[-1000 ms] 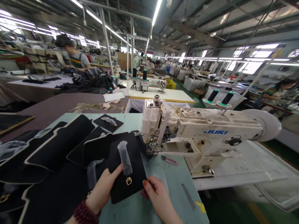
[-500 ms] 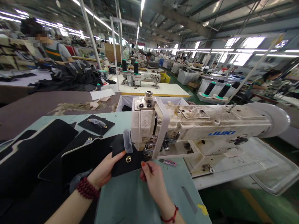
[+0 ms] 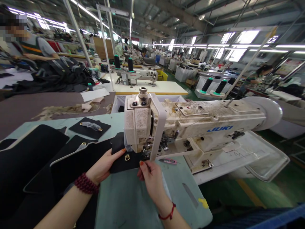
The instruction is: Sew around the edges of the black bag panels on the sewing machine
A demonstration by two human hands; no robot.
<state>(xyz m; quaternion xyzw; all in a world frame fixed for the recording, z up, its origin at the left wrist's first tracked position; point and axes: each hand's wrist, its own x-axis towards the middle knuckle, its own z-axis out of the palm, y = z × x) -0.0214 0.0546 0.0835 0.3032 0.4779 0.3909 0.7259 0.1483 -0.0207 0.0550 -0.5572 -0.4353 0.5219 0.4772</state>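
Observation:
A black fabric panel (image 3: 119,166) with a gold metal fitting (image 3: 127,157) lies flat, its right end at the presser foot (image 3: 145,155) of a white sewing machine (image 3: 138,125). My left hand (image 3: 103,166) is closed on the panel's left edge, thumb on top and fingers underneath. At the near right corner, the thumb and curled fingers of my right hand (image 3: 151,176) pinch the panel's edge. The clear plastic wrap (image 3: 128,147) on the panel is mostly hidden behind the machine head. The needle tip cannot be made out.
More black panels (image 3: 81,159) overlap on the left, one with a wrapped gold-ended strap (image 3: 91,126). Pink-handled thread snips (image 3: 169,161) and a flat grey blade-like strip (image 3: 190,194) lie on the green tabletop (image 3: 124,203). A co-worker (image 3: 30,41) is at the far left.
The whole view has shifted, with the scene sliding left. The panel has moved slightly towards the machine head, which now covers much of the plastic wrap. Both hands keep their hold.

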